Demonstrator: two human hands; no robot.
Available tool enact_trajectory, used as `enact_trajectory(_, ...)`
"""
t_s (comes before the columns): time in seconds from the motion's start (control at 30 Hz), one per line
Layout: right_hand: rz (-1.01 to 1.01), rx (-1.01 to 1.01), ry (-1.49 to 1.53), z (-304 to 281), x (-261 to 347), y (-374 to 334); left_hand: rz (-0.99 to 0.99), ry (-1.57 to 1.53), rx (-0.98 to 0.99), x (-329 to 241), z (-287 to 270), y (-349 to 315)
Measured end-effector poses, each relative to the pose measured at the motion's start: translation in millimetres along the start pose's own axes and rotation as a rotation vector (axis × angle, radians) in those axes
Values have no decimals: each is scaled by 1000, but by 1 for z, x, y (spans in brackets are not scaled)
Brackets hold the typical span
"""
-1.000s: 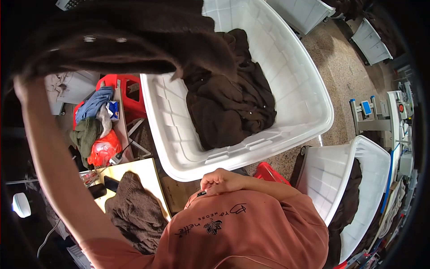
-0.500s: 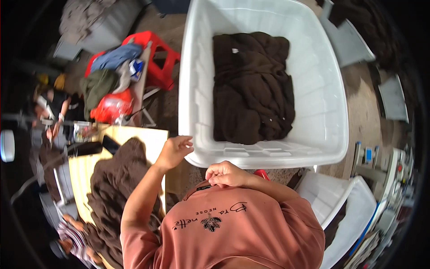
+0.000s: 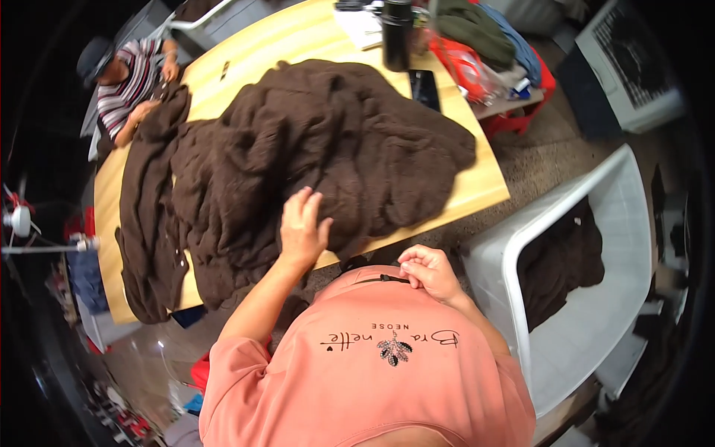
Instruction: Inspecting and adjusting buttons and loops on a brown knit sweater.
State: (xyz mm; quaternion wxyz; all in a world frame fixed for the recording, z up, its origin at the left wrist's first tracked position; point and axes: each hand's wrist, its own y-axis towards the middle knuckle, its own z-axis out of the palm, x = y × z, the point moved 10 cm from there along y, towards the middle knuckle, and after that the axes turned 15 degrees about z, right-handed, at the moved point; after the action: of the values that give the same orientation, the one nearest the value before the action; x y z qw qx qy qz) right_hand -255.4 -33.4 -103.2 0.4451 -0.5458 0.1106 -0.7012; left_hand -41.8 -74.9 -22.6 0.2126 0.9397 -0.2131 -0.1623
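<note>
The left hand point(image 3: 302, 223) lies flat, fingers spread, on the brown garment point(image 3: 298, 156) heaped on the worktop point(image 3: 488, 186); the right hand point(image 3: 428, 270) is curled at the shirt collar, holding nothing. Smooth outward from the middle, pressing lightly

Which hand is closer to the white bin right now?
Right. The right hand is curled at the shirt collar, just left of the white bin. The left hand lies flat on the brown garment on the table, farther left.
</note>
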Motion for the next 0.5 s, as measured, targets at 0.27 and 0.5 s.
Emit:
enact_trajectory(0.27,69,158,-141,123,10,73,-643,235,-37,192,-116,-84)
enact_trajectory(0.5,5,263,14,144,24,106,238,-525,-65,21,-94,-39)
